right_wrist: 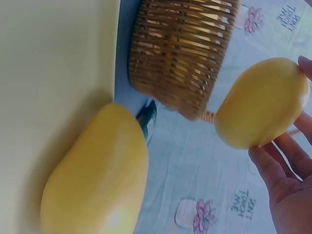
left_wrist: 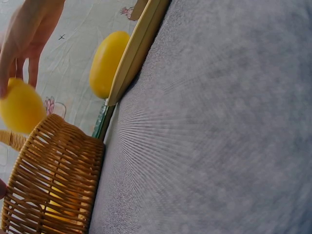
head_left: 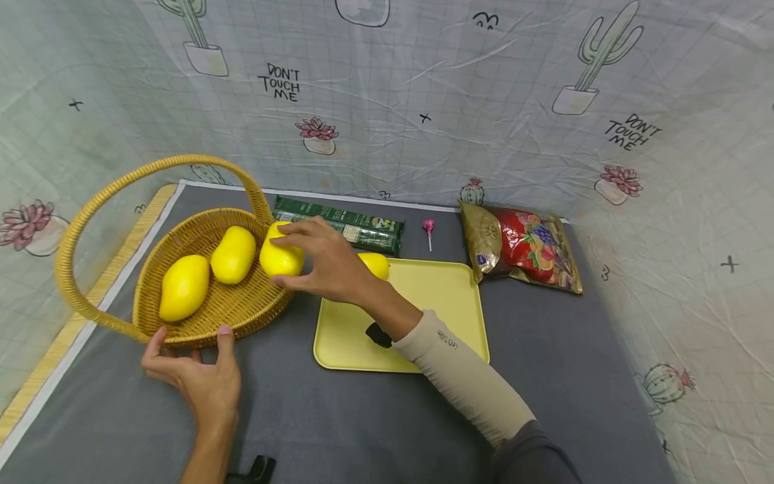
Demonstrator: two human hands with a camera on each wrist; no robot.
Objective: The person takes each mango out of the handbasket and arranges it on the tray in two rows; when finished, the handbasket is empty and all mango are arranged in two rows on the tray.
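My right hand (head_left: 329, 259) grips a yellow mango (head_left: 281, 250) between thumb and fingers, above the right side of a wicker basket (head_left: 242, 321). The right wrist view shows that mango (right_wrist: 263, 102) raised beyond the basket's rim. Two more mangoes, one toward the front (head_left: 184, 288) and one toward the back (head_left: 233, 255), lie inside the basket. At the basket's near edge, my left hand (head_left: 202, 380) holds the rim with thumb and fingertips. Another mango (right_wrist: 97, 175) sits on the yellow tray (head_left: 435, 289), partly hidden behind my right hand in the head view.
Behind the tray lies a long dark green packet (head_left: 369, 232). A pink lollipop (head_left: 428, 228) rests right of it, then a gold and red bag (head_left: 523, 249) at the back right. The basket's tall arched handle (head_left: 69, 269) rises on the left. A patterned curtain (head_left: 387, 101) stands behind the grey tabletop (head_left: 302, 417).
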